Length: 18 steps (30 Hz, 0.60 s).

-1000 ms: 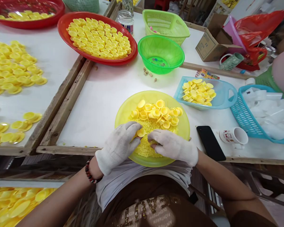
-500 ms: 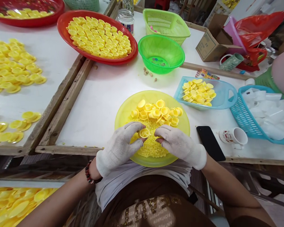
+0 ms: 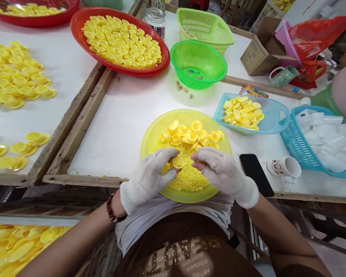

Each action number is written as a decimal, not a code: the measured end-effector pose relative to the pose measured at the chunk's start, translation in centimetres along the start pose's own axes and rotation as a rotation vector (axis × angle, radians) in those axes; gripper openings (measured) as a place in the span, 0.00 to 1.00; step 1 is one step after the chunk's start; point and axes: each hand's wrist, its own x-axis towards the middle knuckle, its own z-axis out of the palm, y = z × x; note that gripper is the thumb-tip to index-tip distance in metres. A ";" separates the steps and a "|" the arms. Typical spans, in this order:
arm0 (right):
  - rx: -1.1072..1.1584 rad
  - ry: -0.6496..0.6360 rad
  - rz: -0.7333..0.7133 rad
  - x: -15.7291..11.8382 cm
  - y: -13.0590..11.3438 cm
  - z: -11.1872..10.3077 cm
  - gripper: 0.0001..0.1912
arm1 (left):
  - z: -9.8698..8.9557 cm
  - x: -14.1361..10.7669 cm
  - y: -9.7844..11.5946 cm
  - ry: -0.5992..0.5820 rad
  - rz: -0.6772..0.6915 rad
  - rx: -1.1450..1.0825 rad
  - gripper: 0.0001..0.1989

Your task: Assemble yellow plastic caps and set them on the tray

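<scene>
Both my hands wear white knitted gloves with bare fingertips. My left hand [image 3: 150, 175] pinches a small yellow plastic cup [image 3: 178, 162] with a flat rim, its mouth facing up, above the yellow basin [image 3: 151, 132]. Just right of the cup, my right hand [image 3: 226, 173] has its fingers drawn together and apart from it; whatever they may hold is too small to make out. Small yellow beads [image 3: 187, 182] fill the near part of the basin, and a heap of yellow cups [image 3: 192, 136] lies at its far side.
Right of the basin are a blue scoop tray [image 3: 272, 119] with yellow pieces, a black phone [image 3: 256, 175], a mug [image 3: 284, 167] and a blue basket [image 3: 298, 140]. Behind stand a green bowl [image 3: 198, 63] and a red tray [image 3: 77, 29] of yellow cups. Wooden strips [image 3: 75, 134] edge the table.
My right hand has shifted slightly right, away from the yellow cup. My left hand still holds the cup, now a little further right. The view has tilted slightly.
</scene>
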 end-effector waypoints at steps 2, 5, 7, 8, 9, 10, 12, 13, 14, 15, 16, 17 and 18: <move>-0.067 -0.169 0.028 -0.7 0.5 -0.3 0.07 | -0.2 -0.1 -0.2 0.023 0.030 -0.027 0.15; -0.223 -0.416 0.069 -0.7 0.7 -0.5 0.07 | -1.2 -0.4 -0.6 0.080 0.065 -0.025 0.14; -0.309 -0.381 0.073 0.1 0.7 -0.4 0.07 | -2.3 -0.8 -1.2 0.142 0.021 0.032 0.13; -0.350 -0.299 0.069 0.7 0.7 -0.4 0.07 | -2.9 -1.0 -1.5 0.173 -0.020 0.069 0.13; -0.399 -0.204 0.067 1.3 0.9 -0.3 0.08 | -3.6 -1.2 -1.8 0.201 -0.067 0.105 0.12; -0.463 -0.117 0.074 2.0 1.1 -0.1 0.08 | -4.4 -1.5 -2.2 0.229 -0.112 0.138 0.12; -0.606 -0.024 0.095 3.1 1.9 0.2 0.08 | -6.1 -2.0 -3.1 0.277 -0.197 0.204 0.11; -0.667 -0.020 0.095 3.4 2.3 0.4 0.08 | -7.0 -2.3 -3.7 0.297 -0.232 0.245 0.10; -0.707 -0.031 0.084 3.7 2.8 0.5 0.08 | -8.1 -2.6 -4.4 0.310 -0.271 0.298 0.10; -0.714 -0.042 0.060 3.8 3.1 0.6 0.08 | -9.2 -3.1 -5.2 0.325 -0.321 0.360 0.10; -0.689 -0.053 0.030 3.8 3.3 0.6 0.08 | -10.5 -3.7 -6.1 0.345 -0.382 0.427 0.10; -0.641 -0.065 -0.002 3.7 3.3 0.6 0.08 | -11.7 -4.4 -6.9 0.358 -0.447 0.493 0.11; -0.584 -0.087 -0.031 3.4 3.0 0.5 0.08 | -12.9 -5.2 -7.8 0.367 -0.511 0.555 0.12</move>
